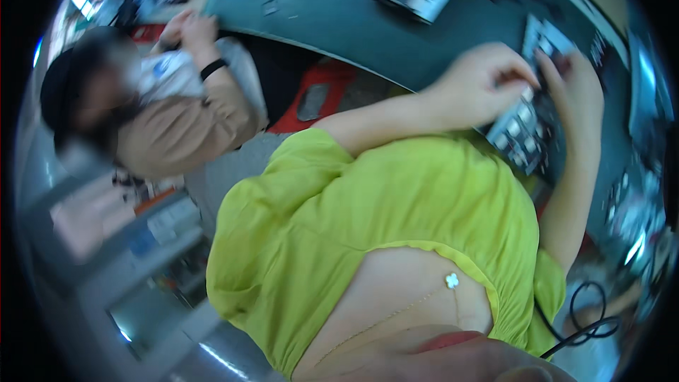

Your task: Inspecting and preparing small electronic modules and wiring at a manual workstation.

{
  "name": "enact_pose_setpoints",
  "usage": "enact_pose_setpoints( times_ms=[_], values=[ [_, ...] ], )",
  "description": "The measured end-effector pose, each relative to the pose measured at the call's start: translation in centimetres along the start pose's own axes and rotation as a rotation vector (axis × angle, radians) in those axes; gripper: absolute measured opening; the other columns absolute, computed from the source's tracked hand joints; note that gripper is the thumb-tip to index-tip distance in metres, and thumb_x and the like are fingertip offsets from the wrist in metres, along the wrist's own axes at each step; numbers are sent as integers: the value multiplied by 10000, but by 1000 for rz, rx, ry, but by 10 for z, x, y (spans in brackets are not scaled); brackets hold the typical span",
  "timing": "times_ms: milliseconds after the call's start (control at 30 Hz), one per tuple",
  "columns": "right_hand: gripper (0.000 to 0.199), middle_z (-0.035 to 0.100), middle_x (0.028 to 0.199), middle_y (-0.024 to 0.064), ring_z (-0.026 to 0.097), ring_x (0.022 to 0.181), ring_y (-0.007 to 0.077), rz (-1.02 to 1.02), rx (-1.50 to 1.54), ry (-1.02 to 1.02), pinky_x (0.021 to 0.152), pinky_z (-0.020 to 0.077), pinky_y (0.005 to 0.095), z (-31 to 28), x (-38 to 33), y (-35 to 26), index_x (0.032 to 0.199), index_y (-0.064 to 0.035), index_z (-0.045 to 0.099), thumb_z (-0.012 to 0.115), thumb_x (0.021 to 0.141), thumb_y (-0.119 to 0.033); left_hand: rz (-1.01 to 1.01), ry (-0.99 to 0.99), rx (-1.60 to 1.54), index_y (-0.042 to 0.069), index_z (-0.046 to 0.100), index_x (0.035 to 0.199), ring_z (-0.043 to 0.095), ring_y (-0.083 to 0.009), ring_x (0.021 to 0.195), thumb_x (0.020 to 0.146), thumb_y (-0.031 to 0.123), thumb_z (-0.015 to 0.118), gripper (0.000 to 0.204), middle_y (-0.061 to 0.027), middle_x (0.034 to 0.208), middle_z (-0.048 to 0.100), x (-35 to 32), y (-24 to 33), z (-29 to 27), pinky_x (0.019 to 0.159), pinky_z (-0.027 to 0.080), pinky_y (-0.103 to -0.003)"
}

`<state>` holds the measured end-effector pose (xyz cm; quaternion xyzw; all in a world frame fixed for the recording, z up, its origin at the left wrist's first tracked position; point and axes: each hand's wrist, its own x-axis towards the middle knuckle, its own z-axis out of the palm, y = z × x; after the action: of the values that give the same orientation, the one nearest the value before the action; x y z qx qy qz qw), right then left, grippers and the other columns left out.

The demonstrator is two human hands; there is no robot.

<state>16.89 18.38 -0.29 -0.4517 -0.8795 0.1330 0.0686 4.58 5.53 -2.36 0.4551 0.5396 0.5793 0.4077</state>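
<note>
Tray, one: pale, narrow, set with small white pieces [514,129] and dark parts; the tray [502,126] lies aslant beneath and between both hands, its upper end over the dark green worktop [339,21], its near end close to the wearer's lime-green top [396,191]. What bears the near end: hidden.

Left hand [495,85]: fingers curled, thumb and forefinger drawn together just above the tray; whether a piece sits between them, cannot be told.
Right hand [576,85]: bent over the tray's far side, fingers partly folded towards the left; grip blurred, contents undetermined.

Second tray [442,0]: similar kind, farther up the worktop, well apart from the hands.

Co-worker [191,117]: seated at left, brown sleeve, dark wristband, hands together at the worktop's edge.

Step in hand, as judged: two-handed fine work on one small part at the tray. Next move, as judged: calls for a light fingertip pinch by one hand, steadying by the other, neighbouring pieces undisturbed.
</note>
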Motion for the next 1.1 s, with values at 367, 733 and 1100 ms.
enact_pose_setpoints(
  times_ms=[367,733,1100],
  values=[
    [233,534,660,59,474,576,161,115,185,-93,563,406,280,-5,2,18,811,-10,550,518,881,-230,336,-137,312,34,583,857,545,-253,832,732,46,540,132,-81,886,602,22,-4,24,746,453,-326],
    [138,552,835,54,494,735,138,0,702,49,689,401,223,-8,-19,62,922,-8,548,467,903,-118,181,-14,293,-14,579,891,627,-242,734,789,72,566,134,-125,855,620,25,-6,25,637,503,-307],
    [103,575,888,69,510,787,135,-70,792,21,748,417,210,-49,-67,10,935,16,565,539,841,-17,-293,-218,-230,-65,593,947,650,-158,643,810,26,575,165,-113,762,644,17,46,12,573,526,-218]
  ],
)
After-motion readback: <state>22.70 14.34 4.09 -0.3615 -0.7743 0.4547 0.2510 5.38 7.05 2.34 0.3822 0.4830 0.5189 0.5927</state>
